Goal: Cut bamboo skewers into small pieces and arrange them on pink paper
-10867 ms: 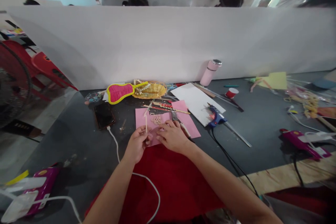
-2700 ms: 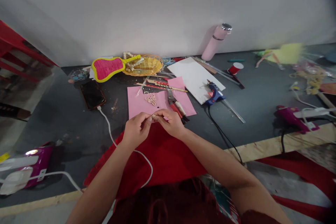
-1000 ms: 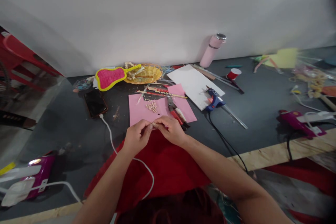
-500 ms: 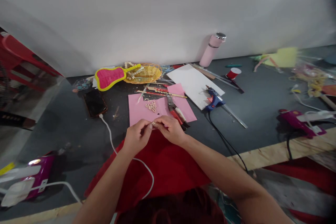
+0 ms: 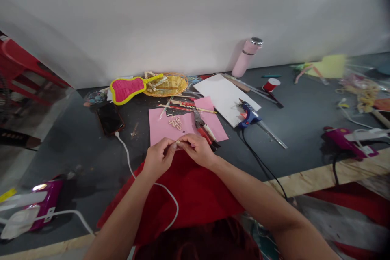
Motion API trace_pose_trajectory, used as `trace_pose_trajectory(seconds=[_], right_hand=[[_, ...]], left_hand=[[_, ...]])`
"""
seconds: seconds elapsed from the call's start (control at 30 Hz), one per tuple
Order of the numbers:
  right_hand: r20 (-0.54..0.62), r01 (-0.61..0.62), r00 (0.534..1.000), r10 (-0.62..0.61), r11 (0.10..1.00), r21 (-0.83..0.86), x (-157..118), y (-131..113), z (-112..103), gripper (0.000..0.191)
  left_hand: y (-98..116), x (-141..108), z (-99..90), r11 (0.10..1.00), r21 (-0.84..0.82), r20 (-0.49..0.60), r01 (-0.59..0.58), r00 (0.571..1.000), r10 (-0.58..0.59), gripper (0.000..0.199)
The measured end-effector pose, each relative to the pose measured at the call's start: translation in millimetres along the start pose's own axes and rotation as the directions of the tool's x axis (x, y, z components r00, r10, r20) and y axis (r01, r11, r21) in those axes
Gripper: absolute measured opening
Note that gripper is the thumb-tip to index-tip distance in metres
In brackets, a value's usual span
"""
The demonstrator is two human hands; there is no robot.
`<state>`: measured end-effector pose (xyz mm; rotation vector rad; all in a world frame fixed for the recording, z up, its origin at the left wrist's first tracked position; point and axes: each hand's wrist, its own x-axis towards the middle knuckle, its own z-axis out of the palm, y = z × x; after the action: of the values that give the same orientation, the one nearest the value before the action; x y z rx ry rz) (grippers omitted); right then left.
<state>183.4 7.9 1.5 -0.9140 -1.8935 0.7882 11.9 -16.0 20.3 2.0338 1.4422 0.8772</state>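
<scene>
My left hand (image 5: 160, 155) and my right hand (image 5: 196, 149) meet at the near edge of a pink sheet (image 5: 158, 130), fingertips pinched together. Between them is a tiny pale piece (image 5: 178, 142), mostly covered by the fingers; its kind is too small to make out. Just beyond lies a small heap of pale beads or twisted cord (image 5: 175, 122) on the pink sheet. Pliers (image 5: 202, 126) with red and white handles rest beside my right hand. A red cloth (image 5: 195, 187) spreads below both hands.
Thin sticks (image 5: 189, 106), a wicker basket (image 5: 170, 85) and a pink-and-yellow paddle shape (image 5: 128, 90) lie behind. A phone (image 5: 110, 120) with a white cable is left. To the right are a white board (image 5: 224, 93), a blue glue gun (image 5: 250, 115) and a pink bottle (image 5: 245, 59).
</scene>
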Motion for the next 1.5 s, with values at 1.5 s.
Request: trace_pose_trajectory(seconds=[1.5], right_hand=[[0.015, -0.01, 1.0, 0.01, 1.0, 0.02, -0.5, -4.7, 0.5, 0.014]], left_hand=[[3.0, -1.3, 0.4, 0.996, -0.048, -0.015, 0.075, 0.997, -0.075, 0.018]])
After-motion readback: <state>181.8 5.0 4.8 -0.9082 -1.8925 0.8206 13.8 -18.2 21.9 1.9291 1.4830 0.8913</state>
